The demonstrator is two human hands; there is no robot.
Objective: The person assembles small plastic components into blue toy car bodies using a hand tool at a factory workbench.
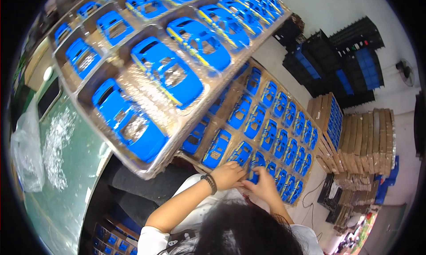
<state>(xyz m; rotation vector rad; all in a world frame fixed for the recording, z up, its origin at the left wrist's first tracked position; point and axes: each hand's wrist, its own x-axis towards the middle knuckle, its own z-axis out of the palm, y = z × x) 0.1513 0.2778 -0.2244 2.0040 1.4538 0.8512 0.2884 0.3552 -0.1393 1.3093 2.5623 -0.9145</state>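
Observation:
Both my hands are at the near edge of a tray [235, 93] filled with rows of blue toy car bodies. Between them is one blue toy car body [254, 177], partly covered by my fingers. My right hand [265, 186] closes round its right side. From the left, my left hand [227, 175], with a dark beaded bracelet at the wrist, has bent fingers against the same body; its fingertips are partly hidden. Just beyond my left fingers, another toy car body [242, 153] lies in its tray pocket. Some bodies carry yellow stripes along the side.
A second tray [177, 135] of larger-looking blue car bodies juts in at upper left, above the first. At left, a green table [71, 166] bears a clear plastic bag [27, 144]. Stacked brown trays [364, 139] and black and blue crates [333, 64] stand at right.

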